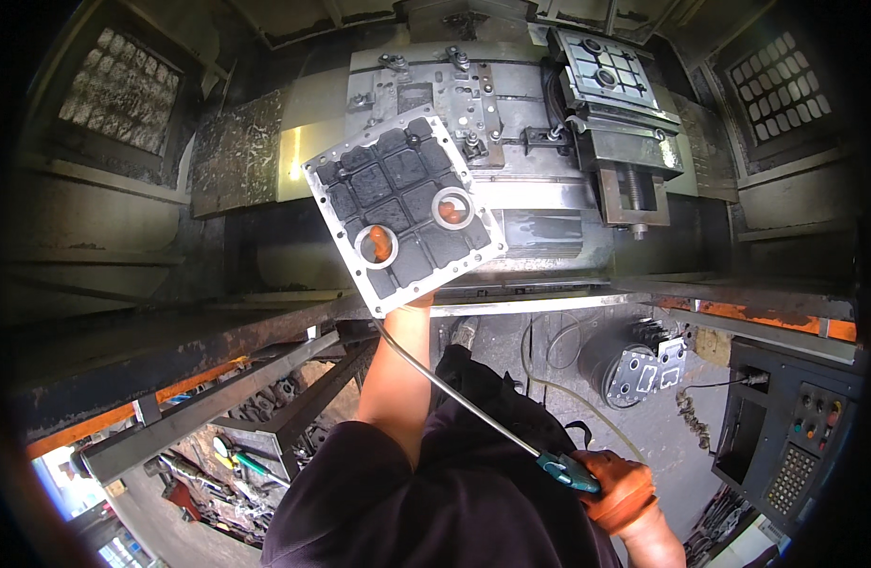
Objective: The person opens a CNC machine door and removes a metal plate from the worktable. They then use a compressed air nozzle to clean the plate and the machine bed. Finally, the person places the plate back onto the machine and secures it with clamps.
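Ribbed metal plate (397, 185): held up in front of the machine chamber (95, 227), over the near edge of the machine bed (516, 114). Items logged by falling size.

Chamber: open toward the person; holds the bed, which carries clamps and fixture blocks (440, 109) at centre and a vise (629, 147) at right. Control cabinet (776, 412), lower right: dark open recess, contents not discernible. Round dark drum (601, 355) on the floor (681, 431): flat pieces with holes (643, 374) at its top, dark parts behind; whether these sit in it or on it, cannot tell. Vise: lighter gridded plate (610, 80) on top, two rings showing.

Held plate: dark ribbed face toward the camera, bright rim outward. Long axis oblique, far end leaning left, near end right; both rings (376, 265) toward the near end.

Air gun (473, 409): long thin tube runs up and left, tip near the plate's near-left corner; contact uncertain.

Left hand (379, 244): grips the plate from beneath, orange-gloved digits visible through both rings, palm hidden. Right hand (624, 492): gloved, fingers wrapped around the air gun's teal handle.
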Available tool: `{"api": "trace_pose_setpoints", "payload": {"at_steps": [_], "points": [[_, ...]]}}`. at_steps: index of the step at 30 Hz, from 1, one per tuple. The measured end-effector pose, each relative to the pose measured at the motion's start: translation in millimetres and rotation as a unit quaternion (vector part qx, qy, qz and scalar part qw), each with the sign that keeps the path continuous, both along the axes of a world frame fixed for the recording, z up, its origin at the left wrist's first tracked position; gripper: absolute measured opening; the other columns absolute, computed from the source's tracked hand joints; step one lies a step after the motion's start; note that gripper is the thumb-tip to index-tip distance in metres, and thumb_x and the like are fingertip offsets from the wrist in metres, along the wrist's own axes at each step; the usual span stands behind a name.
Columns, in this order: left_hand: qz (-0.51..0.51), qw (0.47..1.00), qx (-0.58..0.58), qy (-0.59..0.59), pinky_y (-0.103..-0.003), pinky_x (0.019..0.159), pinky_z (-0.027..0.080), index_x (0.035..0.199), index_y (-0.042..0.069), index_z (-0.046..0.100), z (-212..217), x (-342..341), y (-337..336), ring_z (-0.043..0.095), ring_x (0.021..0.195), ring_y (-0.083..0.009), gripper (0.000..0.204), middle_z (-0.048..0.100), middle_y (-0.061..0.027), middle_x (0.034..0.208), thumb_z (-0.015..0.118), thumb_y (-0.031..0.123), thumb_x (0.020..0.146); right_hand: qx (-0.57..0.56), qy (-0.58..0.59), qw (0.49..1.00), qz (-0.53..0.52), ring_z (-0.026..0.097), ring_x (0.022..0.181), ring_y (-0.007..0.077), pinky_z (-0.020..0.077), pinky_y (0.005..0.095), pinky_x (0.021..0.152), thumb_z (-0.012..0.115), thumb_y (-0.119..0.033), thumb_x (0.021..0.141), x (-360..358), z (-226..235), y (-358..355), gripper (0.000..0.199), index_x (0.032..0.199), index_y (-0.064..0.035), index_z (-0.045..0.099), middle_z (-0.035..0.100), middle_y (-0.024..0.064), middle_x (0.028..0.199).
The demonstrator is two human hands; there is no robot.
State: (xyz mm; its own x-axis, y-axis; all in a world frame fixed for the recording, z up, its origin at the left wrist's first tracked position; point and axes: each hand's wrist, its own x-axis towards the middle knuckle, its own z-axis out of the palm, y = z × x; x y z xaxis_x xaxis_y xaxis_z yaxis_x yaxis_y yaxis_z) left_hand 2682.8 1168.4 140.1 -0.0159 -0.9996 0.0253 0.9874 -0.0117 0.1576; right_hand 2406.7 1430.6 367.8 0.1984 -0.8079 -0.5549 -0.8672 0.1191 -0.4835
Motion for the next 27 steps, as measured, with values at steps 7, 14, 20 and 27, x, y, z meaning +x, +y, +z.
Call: {"api": "trace_pose_setpoints", "payload": {"at_steps": [7,14,20,27], "points": [[-0.007,1.000,0.005,0.004,-0.049,0.108,0.048,0.149,0.006,0.049,2.6,-1.1,5.6,0.060,0.123,-0.0308,0.070,0.059,-0.0110,0.144,0.074,0.041,0.093,-0.028,0.008,1.000,0.009,0.072,0.088,0.0368,0.0583,0.0455,0.078,0.082,-0.014,0.069,6.7,-4.5,-8.9,0.053,0.121,-0.0149,0.068,0.073,0.0134,0.102],[-0.013,1.000,0.011,0.002,-0.047,0.107,0.049,0.148,0.005,0.049,4.6,0.6,15.6,0.061,0.121,-0.0300,0.070,0.059,-0.0113,0.143,0.075,0.040,0.093,-0.122,0.044,0.991,-0.020,0.071,0.080,0.0396,0.0579,0.0474,0.073,0.082,-0.012,0.069,18.8,-8.1,-40.0,0.050,0.117,-0.0148,0.068,0.071,0.0150,0.095],[-0.020,1.000,0.015,-0.006,-0.045,0.106,0.049,0.148,0.004,0.049,5.9,-2.5,18.6,0.062,0.119,-0.0294,0.071,0.060,-0.0115,0.142,0.076,0.039,0.092,-0.233,0.040,0.970,-0.054,0.070,0.082,0.0382,0.0574,0.0463,0.074,0.079,-0.010,0.072,28.0,-18.2,-75.1,0.044,0.115,-0.0127,0.070,0.072,0.0139,0.095],[-0.027,0.999,0.022,-0.014,-0.044,0.104,0.050,0.147,0.003,0.049,5.1,-7.4,18.1,0.063,0.116,-0.0286,0.071,0.061,-0.0117,0.140,0.076,0.038,0.092,-0.209,-0.013,0.943,-0.260,0.073,0.089,0.0303,0.0571,0.0384,0.081,0.072,-0.023,0.092,4.4,-35.7,-92.0,0.040,0.128,-0.0058,0.068,0.074,0.0181,0.104]]}}
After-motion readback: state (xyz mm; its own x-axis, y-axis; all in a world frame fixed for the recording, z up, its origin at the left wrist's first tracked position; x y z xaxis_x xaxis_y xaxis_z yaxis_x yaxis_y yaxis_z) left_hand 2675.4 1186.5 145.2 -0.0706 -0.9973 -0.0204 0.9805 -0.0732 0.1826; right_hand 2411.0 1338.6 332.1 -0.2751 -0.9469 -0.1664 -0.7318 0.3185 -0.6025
